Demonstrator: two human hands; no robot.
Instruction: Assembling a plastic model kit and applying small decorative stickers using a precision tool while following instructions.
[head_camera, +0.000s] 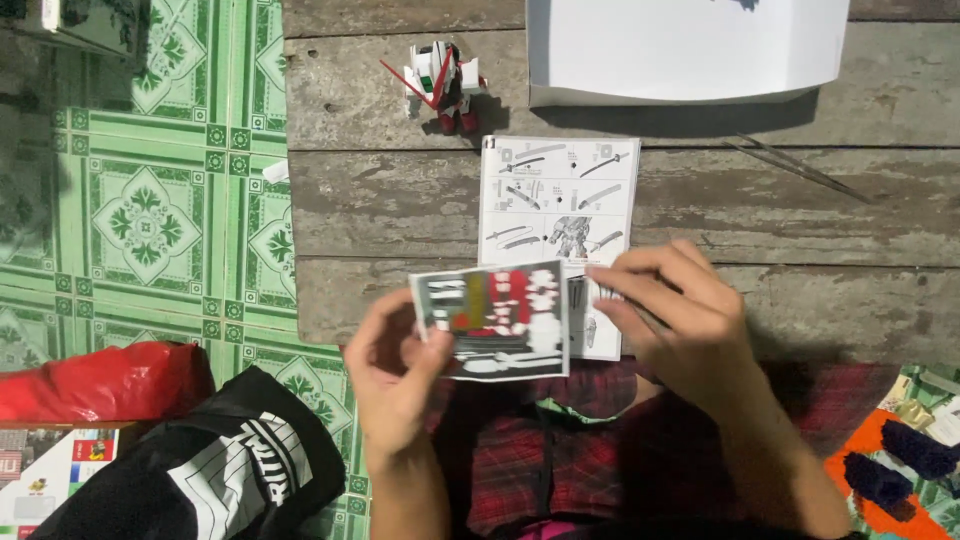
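We're on the stickers — left hand (395, 375) pinching the sticker sheet (492, 318), right hand (670, 320) fingertips closing on its edge — peel carefully.

An instruction sheet (558, 215) lies mid-table (800, 220); a toy robot (443, 85) stands behind it, a box (690, 50) at the far edge, tweezers (795, 168) rightward.

I hold a small rectangular sticker sheet with red, white and yellow decals (492, 320) at the frame's centre. A colourful printed cardboard box (45, 475) sits at lower left, a white open box (685, 50) at the top.
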